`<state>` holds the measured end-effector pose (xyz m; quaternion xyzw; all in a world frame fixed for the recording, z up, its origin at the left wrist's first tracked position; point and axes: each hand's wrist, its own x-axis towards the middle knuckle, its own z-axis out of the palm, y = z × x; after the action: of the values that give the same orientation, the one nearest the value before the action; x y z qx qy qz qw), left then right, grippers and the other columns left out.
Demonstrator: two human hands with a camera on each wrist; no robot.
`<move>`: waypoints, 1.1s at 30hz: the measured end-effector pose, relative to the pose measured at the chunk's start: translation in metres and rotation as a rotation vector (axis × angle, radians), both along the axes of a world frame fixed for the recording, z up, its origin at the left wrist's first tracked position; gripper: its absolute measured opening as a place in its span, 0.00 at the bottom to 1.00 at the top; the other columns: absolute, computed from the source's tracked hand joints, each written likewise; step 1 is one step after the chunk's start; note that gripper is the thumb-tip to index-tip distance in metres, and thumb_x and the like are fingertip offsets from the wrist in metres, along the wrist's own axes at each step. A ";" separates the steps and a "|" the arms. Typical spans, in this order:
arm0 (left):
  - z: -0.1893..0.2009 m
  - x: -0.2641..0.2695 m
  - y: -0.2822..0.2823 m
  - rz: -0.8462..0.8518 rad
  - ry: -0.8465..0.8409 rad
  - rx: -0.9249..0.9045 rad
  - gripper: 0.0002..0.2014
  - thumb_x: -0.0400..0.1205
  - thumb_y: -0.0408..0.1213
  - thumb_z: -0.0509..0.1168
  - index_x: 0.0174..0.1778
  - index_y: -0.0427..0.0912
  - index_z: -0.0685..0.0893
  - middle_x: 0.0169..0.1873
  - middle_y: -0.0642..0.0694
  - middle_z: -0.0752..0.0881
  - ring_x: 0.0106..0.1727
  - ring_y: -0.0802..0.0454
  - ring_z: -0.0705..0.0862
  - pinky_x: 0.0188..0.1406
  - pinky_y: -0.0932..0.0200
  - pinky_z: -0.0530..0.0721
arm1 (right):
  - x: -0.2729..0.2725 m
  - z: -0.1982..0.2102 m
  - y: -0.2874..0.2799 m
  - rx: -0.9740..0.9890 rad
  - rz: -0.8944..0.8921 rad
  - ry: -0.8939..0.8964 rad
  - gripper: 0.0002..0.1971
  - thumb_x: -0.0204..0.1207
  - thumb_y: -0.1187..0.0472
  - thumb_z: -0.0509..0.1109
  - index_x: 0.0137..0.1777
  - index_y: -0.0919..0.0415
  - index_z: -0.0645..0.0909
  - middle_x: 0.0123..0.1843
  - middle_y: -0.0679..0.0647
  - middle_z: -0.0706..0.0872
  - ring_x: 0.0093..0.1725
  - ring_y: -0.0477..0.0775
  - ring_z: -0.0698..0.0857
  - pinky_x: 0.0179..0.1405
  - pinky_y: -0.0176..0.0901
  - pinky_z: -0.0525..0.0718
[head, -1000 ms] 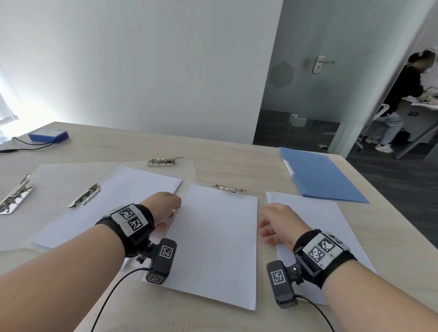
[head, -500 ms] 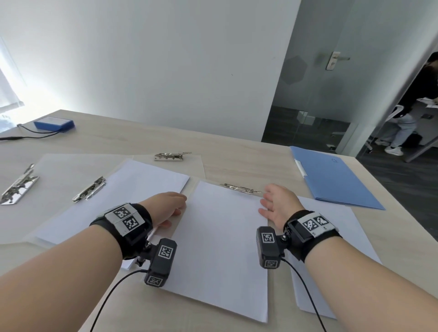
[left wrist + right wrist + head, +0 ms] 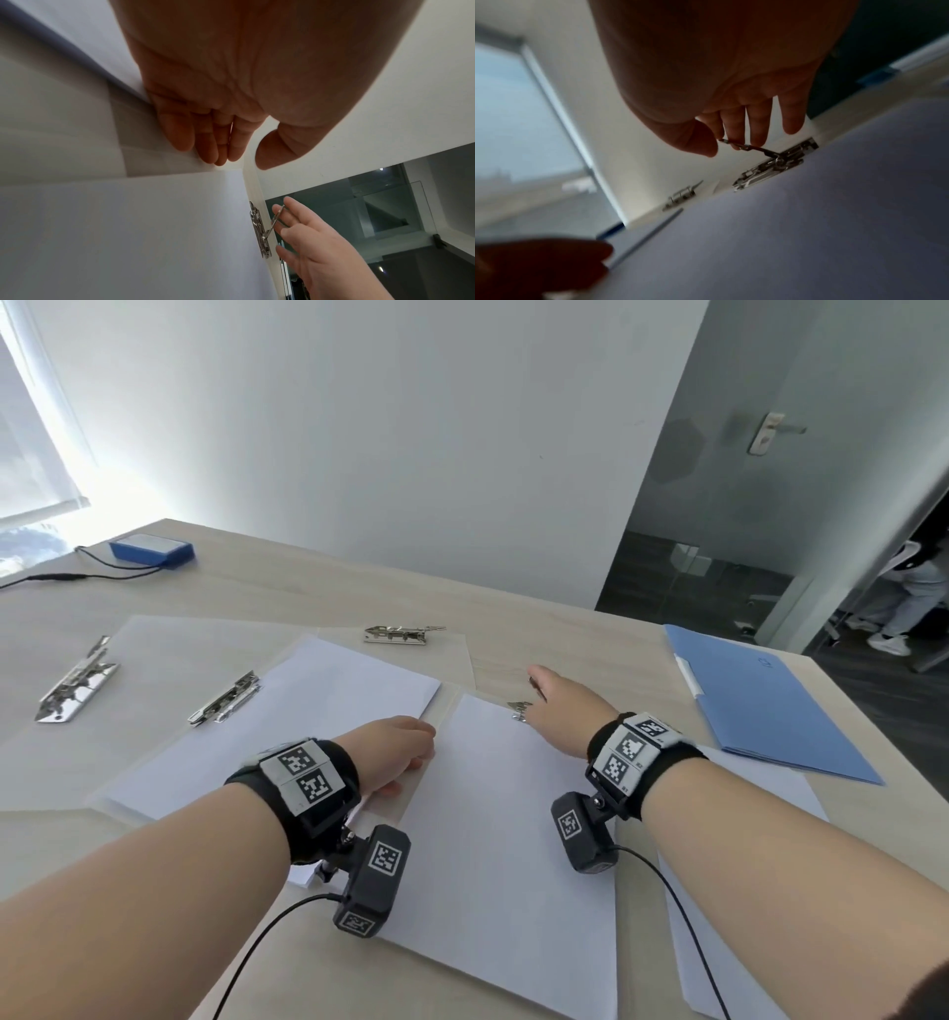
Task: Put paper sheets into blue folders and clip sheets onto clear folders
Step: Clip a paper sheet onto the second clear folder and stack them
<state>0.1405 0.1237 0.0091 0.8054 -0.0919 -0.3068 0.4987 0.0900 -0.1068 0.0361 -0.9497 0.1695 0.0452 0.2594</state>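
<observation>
A white sheet (image 3: 513,839) lies on the middle clear folder, its top edge at the metal clip (image 3: 519,711). My right hand (image 3: 554,695) reaches over that clip. In the right wrist view the lever (image 3: 746,147) stands raised off the clip (image 3: 772,168), and my straight fingers (image 3: 758,130) touch it with the thumb close by. My left hand (image 3: 411,742) rests with relaxed fingers (image 3: 205,146) on the sheet's left edge. A blue folder (image 3: 760,706) lies shut at the far right. A loose sheet (image 3: 760,788) lies under my right forearm.
To the left lies a second clear folder holding a sheet (image 3: 287,726) under its clip (image 3: 226,698). Another clear folder (image 3: 154,660) sits further left, and a third clip (image 3: 400,634) behind. A blue box (image 3: 151,550) with a cable sits at the far left corner. A person (image 3: 914,598) is beyond the doorway.
My right hand left the loose sheet on the right and moved forward and left to the middle folder's clip, whose lever now stands raised. The left hand stayed put.
</observation>
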 end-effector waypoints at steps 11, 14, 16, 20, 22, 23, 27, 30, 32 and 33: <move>0.001 -0.002 0.001 0.004 -0.016 -0.022 0.15 0.80 0.34 0.61 0.61 0.48 0.84 0.65 0.40 0.85 0.49 0.52 0.79 0.37 0.61 0.80 | 0.025 -0.018 0.015 -0.423 0.202 0.398 0.40 0.78 0.67 0.51 0.89 0.53 0.39 0.91 0.45 0.41 0.89 0.54 0.56 0.85 0.56 0.60; 0.003 -0.003 0.001 0.003 -0.018 -0.016 0.16 0.80 0.35 0.61 0.62 0.48 0.84 0.65 0.41 0.85 0.49 0.53 0.79 0.40 0.61 0.81 | 0.028 -0.021 0.018 -0.443 0.209 0.428 0.39 0.80 0.65 0.51 0.89 0.57 0.40 0.91 0.50 0.40 0.90 0.54 0.49 0.87 0.55 0.53; 0.003 -0.004 0.001 0.005 -0.018 -0.015 0.16 0.80 0.34 0.61 0.62 0.48 0.84 0.65 0.41 0.85 0.50 0.52 0.79 0.41 0.61 0.80 | 0.030 -0.022 0.020 -0.430 0.203 0.421 0.38 0.81 0.64 0.52 0.89 0.59 0.40 0.91 0.52 0.40 0.90 0.55 0.47 0.87 0.52 0.50; 0.005 -0.006 0.001 0.004 -0.020 -0.004 0.16 0.80 0.34 0.61 0.61 0.48 0.84 0.65 0.40 0.85 0.48 0.52 0.79 0.38 0.61 0.80 | 0.029 -0.020 0.020 -0.362 0.196 0.391 0.39 0.81 0.64 0.55 0.89 0.59 0.41 0.91 0.54 0.40 0.90 0.56 0.46 0.87 0.52 0.50; 0.006 -0.009 0.000 0.004 -0.019 0.007 0.16 0.80 0.35 0.61 0.61 0.50 0.83 0.63 0.41 0.86 0.47 0.52 0.79 0.39 0.61 0.79 | 0.023 -0.017 0.016 -0.285 0.194 0.360 0.40 0.80 0.62 0.58 0.89 0.57 0.43 0.91 0.53 0.41 0.90 0.57 0.46 0.87 0.53 0.50; 0.007 -0.010 0.000 0.005 -0.020 0.012 0.16 0.80 0.35 0.61 0.62 0.50 0.83 0.60 0.41 0.86 0.46 0.52 0.78 0.39 0.62 0.78 | 0.018 -0.016 0.015 -0.236 0.185 0.338 0.39 0.80 0.59 0.59 0.89 0.55 0.46 0.91 0.53 0.44 0.90 0.57 0.47 0.87 0.55 0.51; 0.008 -0.013 -0.001 -0.008 -0.045 0.042 0.17 0.80 0.34 0.61 0.64 0.48 0.83 0.50 0.46 0.82 0.41 0.49 0.77 0.37 0.61 0.76 | -0.016 -0.018 0.002 -0.087 0.056 0.153 0.39 0.67 0.46 0.59 0.83 0.47 0.64 0.84 0.55 0.65 0.86 0.62 0.59 0.83 0.60 0.61; 0.010 -0.015 -0.001 -0.008 -0.071 0.055 0.16 0.79 0.33 0.60 0.61 0.48 0.83 0.49 0.45 0.82 0.39 0.50 0.76 0.35 0.62 0.75 | -0.051 -0.013 -0.011 0.052 -0.149 -0.007 0.36 0.73 0.46 0.61 0.84 0.50 0.65 0.85 0.51 0.66 0.85 0.57 0.62 0.82 0.59 0.64; 0.012 -0.018 -0.002 -0.016 -0.083 0.063 0.15 0.80 0.32 0.60 0.59 0.48 0.83 0.46 0.45 0.81 0.38 0.50 0.76 0.33 0.62 0.73 | -0.076 -0.004 -0.014 0.188 -0.293 -0.078 0.31 0.77 0.49 0.62 0.82 0.51 0.68 0.81 0.48 0.71 0.80 0.56 0.70 0.78 0.57 0.71; 0.013 -0.019 -0.002 -0.018 -0.084 0.066 0.14 0.80 0.32 0.60 0.59 0.48 0.83 0.45 0.45 0.80 0.37 0.49 0.75 0.32 0.62 0.72 | -0.087 -0.001 -0.017 0.257 -0.350 -0.093 0.29 0.79 0.50 0.62 0.82 0.50 0.69 0.78 0.47 0.73 0.75 0.55 0.74 0.73 0.56 0.76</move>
<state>0.1217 0.1218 0.0222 0.8329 -0.1100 -0.2801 0.4645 0.0033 -0.1233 0.0347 -0.8660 0.3126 -0.0231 0.3896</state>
